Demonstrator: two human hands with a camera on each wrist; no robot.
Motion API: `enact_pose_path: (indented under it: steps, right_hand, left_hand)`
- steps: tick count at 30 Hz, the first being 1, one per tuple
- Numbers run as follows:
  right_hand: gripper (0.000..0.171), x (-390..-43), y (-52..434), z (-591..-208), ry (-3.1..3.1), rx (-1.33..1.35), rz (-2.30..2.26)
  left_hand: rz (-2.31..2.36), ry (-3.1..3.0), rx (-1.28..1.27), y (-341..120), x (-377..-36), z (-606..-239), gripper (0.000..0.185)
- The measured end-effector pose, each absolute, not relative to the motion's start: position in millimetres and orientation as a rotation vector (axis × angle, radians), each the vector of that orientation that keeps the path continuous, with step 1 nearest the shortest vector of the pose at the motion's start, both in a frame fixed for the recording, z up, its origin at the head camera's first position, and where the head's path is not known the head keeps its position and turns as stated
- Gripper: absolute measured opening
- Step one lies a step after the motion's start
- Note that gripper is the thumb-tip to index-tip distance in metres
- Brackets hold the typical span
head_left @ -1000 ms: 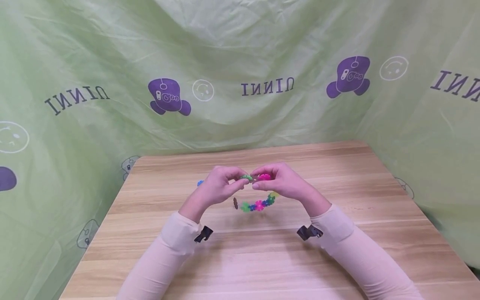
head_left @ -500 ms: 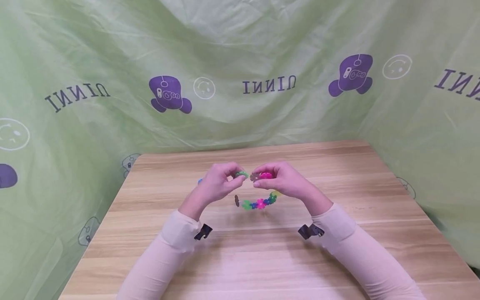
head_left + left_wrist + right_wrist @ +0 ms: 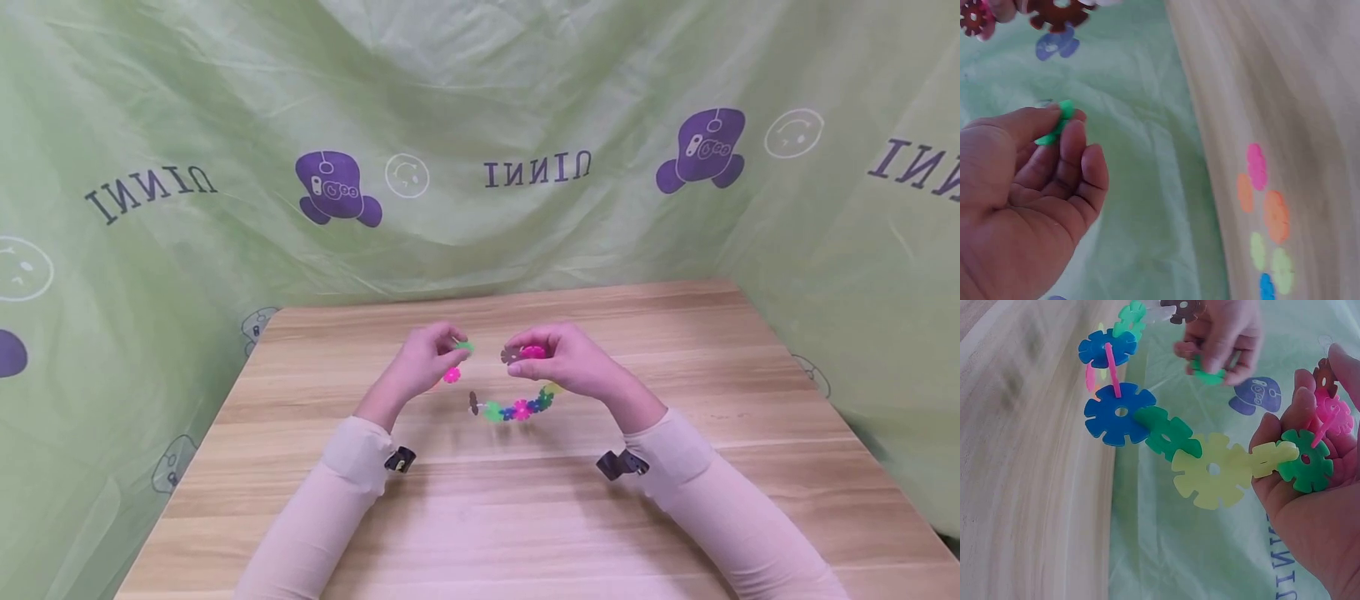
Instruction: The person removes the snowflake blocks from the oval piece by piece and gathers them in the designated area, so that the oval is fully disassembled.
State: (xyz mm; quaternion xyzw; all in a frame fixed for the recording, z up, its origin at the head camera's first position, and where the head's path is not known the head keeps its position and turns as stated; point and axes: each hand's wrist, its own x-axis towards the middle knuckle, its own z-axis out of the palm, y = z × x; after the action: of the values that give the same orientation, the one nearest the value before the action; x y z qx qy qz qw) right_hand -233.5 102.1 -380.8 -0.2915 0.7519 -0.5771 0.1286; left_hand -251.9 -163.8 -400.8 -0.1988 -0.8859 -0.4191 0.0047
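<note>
While both forearms reach forward over the wooden table (image 3: 675,333), the left hand (image 3: 423,364) hangs raised to the left of the chain of snowflake discs (image 3: 517,407), thumb and forefinger pinching a single green disc (image 3: 1057,122). The right hand (image 3: 558,360) curls its fingers around the chain's upper end, the rest arcing down and leftward, its far end free. Loose discs (image 3: 1266,215) lie on the table left of the chain; the wrist view blurs them, so their shapes stay unclear.

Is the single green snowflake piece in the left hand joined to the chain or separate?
Separate. The left hand pinches the green piece alone; a gap parts it from the chain in the right hand.
</note>
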Motion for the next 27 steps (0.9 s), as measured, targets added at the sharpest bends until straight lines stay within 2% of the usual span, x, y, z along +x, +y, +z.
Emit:
enact_pose_path:
  steps: [3,11,21,27]
  right_hand:
    - [0.038,-235,103,-384,2.189,-0.818,-1.676]
    - [0.039,-239,102,-388,2.191,-0.786,-1.653]
    - [0.039,-244,105,-382,2.224,-0.792,-1.607]
    - [0.039,-251,103,-375,2.212,-0.827,-1.589]
  left_hand:
    - [-1.287,-2.834,-0.582,-169,-257,-412,0.015]
    - [-1.207,-3.062,-0.484,-183,-262,-430,0.020]
    - [-0.947,-3.272,-0.542,-183,-270,-445,0.025]
    - [-0.859,-3.292,-0.530,-181,-277,-441,0.022]
